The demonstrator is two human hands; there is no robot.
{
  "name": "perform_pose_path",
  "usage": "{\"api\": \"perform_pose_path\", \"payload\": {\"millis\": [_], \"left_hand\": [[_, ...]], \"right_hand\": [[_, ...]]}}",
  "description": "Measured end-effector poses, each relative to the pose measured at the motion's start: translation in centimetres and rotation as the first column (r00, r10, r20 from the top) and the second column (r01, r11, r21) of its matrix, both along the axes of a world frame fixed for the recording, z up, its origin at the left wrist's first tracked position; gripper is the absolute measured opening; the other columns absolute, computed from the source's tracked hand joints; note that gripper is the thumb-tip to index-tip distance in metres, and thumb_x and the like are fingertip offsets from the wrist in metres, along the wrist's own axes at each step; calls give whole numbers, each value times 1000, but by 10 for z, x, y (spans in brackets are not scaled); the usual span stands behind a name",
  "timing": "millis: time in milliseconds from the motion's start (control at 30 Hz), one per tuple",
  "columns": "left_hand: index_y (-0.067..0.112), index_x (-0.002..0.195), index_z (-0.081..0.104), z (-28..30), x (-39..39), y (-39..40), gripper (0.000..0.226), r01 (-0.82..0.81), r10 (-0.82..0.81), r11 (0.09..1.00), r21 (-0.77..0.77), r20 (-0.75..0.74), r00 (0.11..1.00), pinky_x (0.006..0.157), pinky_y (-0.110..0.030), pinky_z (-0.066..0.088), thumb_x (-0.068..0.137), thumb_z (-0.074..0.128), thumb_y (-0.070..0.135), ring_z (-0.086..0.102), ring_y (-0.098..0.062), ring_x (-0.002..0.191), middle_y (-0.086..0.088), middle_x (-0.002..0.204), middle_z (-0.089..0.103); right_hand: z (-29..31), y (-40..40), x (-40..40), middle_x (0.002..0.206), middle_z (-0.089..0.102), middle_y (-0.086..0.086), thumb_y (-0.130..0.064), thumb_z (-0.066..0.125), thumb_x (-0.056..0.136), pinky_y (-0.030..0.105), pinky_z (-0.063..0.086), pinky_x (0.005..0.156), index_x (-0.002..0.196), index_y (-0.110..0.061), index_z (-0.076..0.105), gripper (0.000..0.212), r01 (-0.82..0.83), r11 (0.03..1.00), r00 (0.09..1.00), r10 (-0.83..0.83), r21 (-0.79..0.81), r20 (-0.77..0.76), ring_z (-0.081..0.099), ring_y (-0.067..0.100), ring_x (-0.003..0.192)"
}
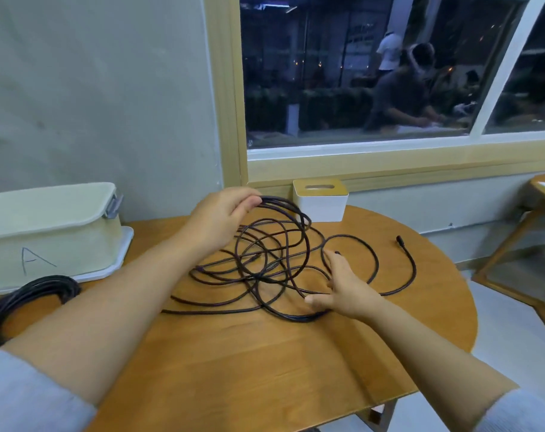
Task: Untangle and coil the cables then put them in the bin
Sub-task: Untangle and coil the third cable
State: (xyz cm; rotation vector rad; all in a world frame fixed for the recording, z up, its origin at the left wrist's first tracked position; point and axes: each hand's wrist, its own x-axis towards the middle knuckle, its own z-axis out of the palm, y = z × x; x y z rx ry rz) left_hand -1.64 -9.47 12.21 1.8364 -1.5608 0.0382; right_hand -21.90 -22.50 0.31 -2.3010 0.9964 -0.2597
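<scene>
Untangling stage: left hand point(221, 219) is lifting pinched loops of the cable point(265, 263) lying snarled mid-table, right hand point(343, 291) is resting loosely open on strands, bin point(47, 232) is waiting at the left edge; next move likely needs the free end point(400, 240) drawn out.

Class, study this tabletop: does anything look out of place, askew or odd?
Yes. The bin marked A sits upside down on its lid, so nothing can go in yet. The black cable sprawls in crossed loops, with a left hand lifting several.
</scene>
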Motion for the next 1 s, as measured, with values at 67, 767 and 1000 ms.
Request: {"api": "perform_pose_path", "payload": {"millis": [67, 767, 1000], "left_hand": [[17, 117, 63, 12, 4, 0, 29, 16, -16, 1000, -10, 27, 1000, 69, -2, 31, 99, 43, 27, 49, -4, 94, 10, 102, 59], [9, 105, 65, 63, 20, 17, 30, 105, -12, 901, -420, 217, 976, 67, 1, 31, 99, 42, 26, 46, 19, 81, 28, 84, 45], [15, 109, 65, 59, 32, 20, 52, 95, 36, 912, -398, 310, 950, 58, -10, 32, 96, 28, 49, 41, -1, 69, 12, 82, 48]], "right_hand": [[20, 4, 14, 158, 8, -4, -51, 77, 69, 42, 42, 104, 150, -31, 1, 113, 31, 999, 985, -26, -30, 170, 37, 21, 134], [58, 14, 49, 109, 53, -7, -38, 66, 86, 25, 47, 74, 124, -27, 40, 48, -96, 990, 991, 105, 104, -84, 60, 13, 89], [72, -5, 45, 79, 63, -1, -26, 56, 92, 19, 41, 57, 94, -17, 58, 10, 80, 996, 978, -73, -31, 195, 58, 12, 70]]}}
